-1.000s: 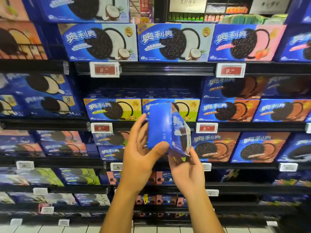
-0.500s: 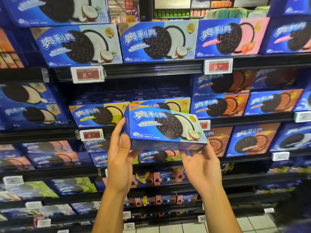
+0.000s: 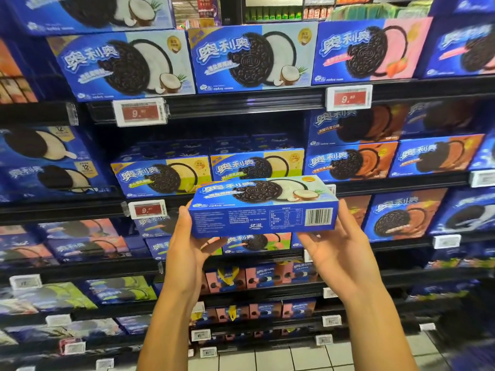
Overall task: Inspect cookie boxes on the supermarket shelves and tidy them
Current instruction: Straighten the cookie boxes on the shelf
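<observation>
A coconut-flavour Oreo box (image 3: 263, 207) is held in front of the shelving, below the yellow-green Oreo boxes (image 3: 209, 171) of the second shelf and just right of the red price tag (image 3: 146, 209) on that shelf's rail. The box is tilted so that its printed front faces upward and its long side panel, carrying the barcode and nutrition print, faces the camera.

The left hand (image 3: 187, 250) is applied at the box's left end, thumb laid up the end face and fingers curled underneath. The right hand (image 3: 340, 250) is applied at the right end in like fashion, thumb against the end and fingers beneath. Each grip is thus closed upon the box; neither is idle.

The box is judged to be light, thin cardboard, stiff along its edges but easily dented on the broad faces. The contents are judged brittle. The glossy print may be somewhat slippery. Hold is best taken at the two short ends or along the corners, where the board is strongest, and pressure on the front panel is best avoided.

Matching coconut-flavour boxes (image 3: 187, 62) are seen on the shelf above the held box; that row is judged the likely proper place.
</observation>
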The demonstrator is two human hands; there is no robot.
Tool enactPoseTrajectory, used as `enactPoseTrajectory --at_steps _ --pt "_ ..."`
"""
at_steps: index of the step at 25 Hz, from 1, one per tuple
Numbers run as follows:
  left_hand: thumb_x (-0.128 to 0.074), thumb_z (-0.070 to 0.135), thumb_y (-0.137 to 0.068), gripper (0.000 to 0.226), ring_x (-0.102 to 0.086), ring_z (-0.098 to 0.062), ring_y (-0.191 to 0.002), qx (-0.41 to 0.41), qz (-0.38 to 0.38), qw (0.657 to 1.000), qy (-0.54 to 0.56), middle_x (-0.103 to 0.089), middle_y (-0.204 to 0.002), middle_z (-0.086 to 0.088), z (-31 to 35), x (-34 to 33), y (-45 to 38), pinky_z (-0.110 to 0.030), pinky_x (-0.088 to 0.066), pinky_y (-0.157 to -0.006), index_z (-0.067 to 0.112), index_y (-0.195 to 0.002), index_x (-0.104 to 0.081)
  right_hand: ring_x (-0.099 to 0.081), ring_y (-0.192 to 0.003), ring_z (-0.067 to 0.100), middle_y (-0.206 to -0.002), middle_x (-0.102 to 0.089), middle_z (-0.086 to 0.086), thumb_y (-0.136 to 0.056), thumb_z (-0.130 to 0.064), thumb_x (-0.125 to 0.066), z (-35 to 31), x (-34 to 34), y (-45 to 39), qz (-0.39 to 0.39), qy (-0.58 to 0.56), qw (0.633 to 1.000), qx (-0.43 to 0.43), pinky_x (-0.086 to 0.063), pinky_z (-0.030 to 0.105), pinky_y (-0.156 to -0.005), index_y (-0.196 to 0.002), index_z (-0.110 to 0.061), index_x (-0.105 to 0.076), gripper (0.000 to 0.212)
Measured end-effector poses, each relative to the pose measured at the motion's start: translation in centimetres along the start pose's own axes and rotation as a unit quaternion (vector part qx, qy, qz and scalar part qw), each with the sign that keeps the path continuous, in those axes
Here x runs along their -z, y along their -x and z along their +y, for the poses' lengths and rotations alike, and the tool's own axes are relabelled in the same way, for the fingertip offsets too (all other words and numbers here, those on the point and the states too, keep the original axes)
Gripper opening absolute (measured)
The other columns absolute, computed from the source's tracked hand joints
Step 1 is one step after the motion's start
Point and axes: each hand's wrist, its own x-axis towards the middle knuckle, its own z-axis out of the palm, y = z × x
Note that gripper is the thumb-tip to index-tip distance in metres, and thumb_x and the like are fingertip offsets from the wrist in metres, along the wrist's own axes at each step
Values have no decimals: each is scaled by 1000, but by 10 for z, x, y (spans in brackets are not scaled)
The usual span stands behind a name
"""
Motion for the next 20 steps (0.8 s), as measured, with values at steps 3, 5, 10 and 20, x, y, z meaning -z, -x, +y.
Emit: enactPoseTrajectory --at_steps 3,5,10,20 --pt "-36 62 -88 52 -67 -28 -109 27 -2 1000 12 -72 -117 -4 -5 0 0 -43 -59 -81 32 -115 -70 -67 -115 28 -130 -66 16 -91 -36 -60 -4 -1 3 8 9 1000 0 -60 38 -78 -125 -11 -70 43" --pt "-36 60 -92 51 -66 -27 -112 30 -17 999 31 -70 -122 -5 -8 1 -1 -40 -58 -79 32 -120 -68 -67 -116 29 -132 -65 16 -91 -36 -60 -7 0 3 5 14 1000 8 -60 38 -80 -134 -12 -63 49" --pt "-37 51 -99 52 -55 -27 -127 4 -59 992 111 -55 -143 -6 -17 -6 -1 -45 -55 -88 23 -141 -48 -58 -128 31 -143 -58 10 -100 -30 -48 -15 16 1 -21 25 999 19 -57 45 -89 -144 -22 -52 45" --pt "-49 15 -87 44 -64 -15 -108 -34 -43 988 143 -63 -131 2 -47 -67 -2 -32 -58 -74 27 -128 -58 -56 -129 32 -141 -58 14 -92 -33 -60 -49 70 -15 11 -84 996 -24 -39 45 -111 -136 -12 -61 49"
